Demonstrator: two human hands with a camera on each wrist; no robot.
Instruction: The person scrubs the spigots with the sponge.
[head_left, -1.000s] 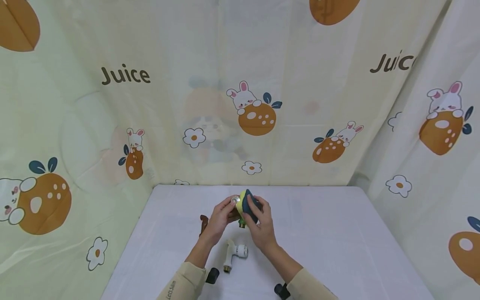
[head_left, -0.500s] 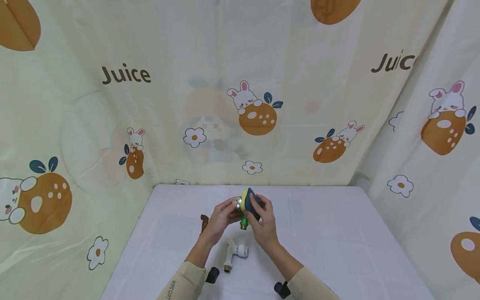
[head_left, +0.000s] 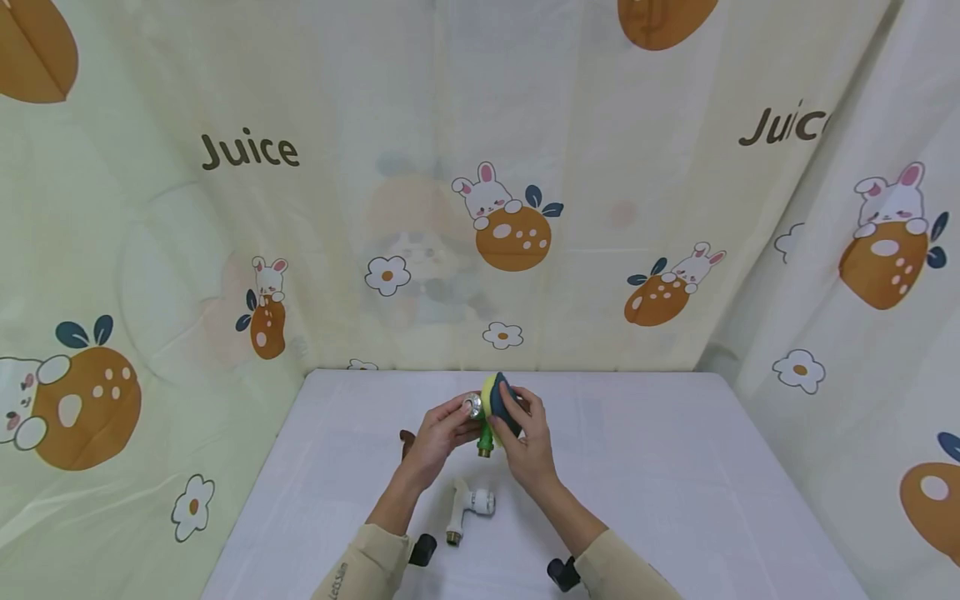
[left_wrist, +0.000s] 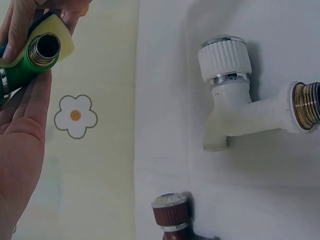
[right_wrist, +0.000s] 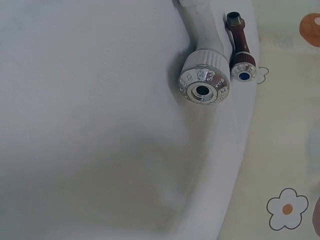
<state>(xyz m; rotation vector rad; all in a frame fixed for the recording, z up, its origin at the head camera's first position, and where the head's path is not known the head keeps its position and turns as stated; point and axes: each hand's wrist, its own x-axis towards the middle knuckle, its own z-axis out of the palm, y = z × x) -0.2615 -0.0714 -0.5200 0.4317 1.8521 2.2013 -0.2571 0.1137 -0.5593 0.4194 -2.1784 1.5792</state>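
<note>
In the head view my left hand grips a green tap with a chrome-topped knob, held above the table. My right hand holds a sponge, dark blue on one side and yellow on the other, its yellow face against the tap. The left wrist view shows the tap's threaded brass end pointing outward, with the yellow of the sponge behind it. Fingers cover much of the tap's body. Neither hand nor sponge appears in the right wrist view.
A white tap lies on the table between the forearms. Beyond the left wrist lies a brown tap, partly hidden by that hand. A patterned curtain hangs behind the table and along its sides.
The sponge has shifted slightly up and right along the tap, and more of the tap's green body shows below it. Both hands keep their hold.
</note>
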